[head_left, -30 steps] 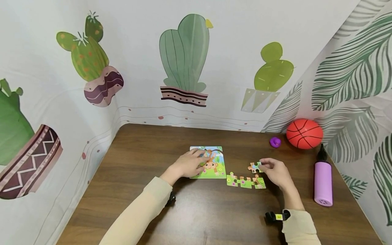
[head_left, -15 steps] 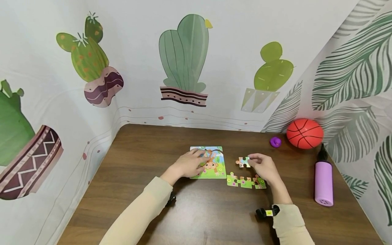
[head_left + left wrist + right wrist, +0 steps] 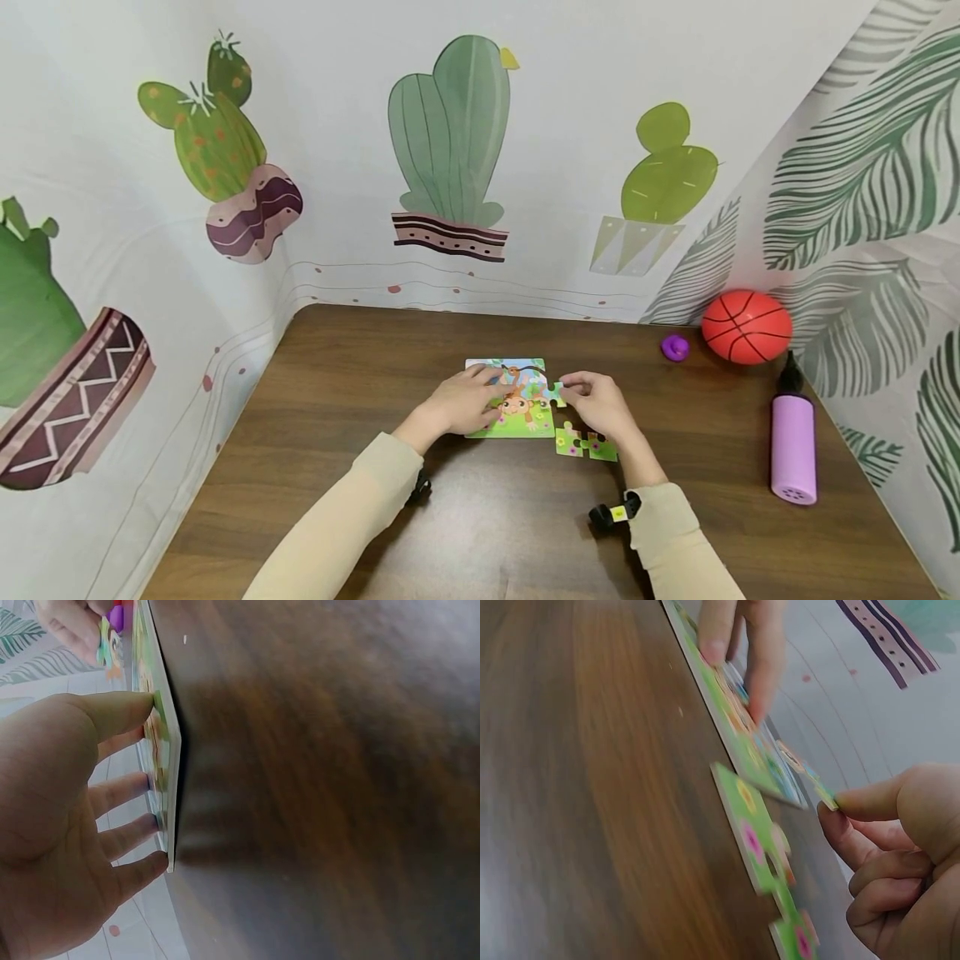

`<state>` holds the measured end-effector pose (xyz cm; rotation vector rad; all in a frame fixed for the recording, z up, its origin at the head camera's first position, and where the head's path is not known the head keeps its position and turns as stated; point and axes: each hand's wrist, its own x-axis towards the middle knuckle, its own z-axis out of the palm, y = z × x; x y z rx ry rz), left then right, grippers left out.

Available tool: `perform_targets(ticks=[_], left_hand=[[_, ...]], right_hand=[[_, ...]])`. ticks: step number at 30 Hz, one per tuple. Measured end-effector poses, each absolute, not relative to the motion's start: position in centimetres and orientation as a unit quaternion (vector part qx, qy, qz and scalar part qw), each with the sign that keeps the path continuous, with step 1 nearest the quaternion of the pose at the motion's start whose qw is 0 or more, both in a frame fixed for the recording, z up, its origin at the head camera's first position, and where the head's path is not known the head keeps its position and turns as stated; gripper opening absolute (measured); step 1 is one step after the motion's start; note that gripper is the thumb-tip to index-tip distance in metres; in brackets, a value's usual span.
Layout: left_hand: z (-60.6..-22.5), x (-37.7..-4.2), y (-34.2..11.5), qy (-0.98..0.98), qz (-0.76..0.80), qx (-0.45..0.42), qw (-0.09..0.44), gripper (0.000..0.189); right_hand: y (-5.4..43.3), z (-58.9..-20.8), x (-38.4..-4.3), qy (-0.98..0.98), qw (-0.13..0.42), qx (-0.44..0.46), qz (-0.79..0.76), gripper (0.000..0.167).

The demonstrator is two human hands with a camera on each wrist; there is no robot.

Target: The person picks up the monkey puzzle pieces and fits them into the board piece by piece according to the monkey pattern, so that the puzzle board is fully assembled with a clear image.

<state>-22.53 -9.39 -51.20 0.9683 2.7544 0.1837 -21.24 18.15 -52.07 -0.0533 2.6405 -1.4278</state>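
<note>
My left hand rests on a square monkey picture board, its fingers spread over the left part. In the left wrist view the thumb and fingertips touch the board's face, hiding some of the picture. My right hand pinches a jigsaw piece between thumb and index finger, the other fingers curled. The piece is raised over the table, and in the head view it overlaps the board's right edge. Below that hand lies a row of joined green jigsaw pieces; my right wrist hides the row's right end.
A small purple duck and a red basketball-patterned ball are at the back right of the brown wooden table. Nearer the right edge stands a purple hand pump with a black nozzle. A cactus-printed wall backs the table.
My right hand has carried the jigsaw piece leftward, from above the right end of the row to the board's right edge. The left hand and the board have stayed put.
</note>
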Motion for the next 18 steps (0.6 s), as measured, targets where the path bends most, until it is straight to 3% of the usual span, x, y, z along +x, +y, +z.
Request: perform_targets(ticks=[18], left_hand=[[-50.8,-22.3,-9.4,0.933,0.027,0.339,0.119,0.054]], right_hand=[[14.4,-53.0,-21.8,0.883,0.071,0.010,-0.463,0.027]])
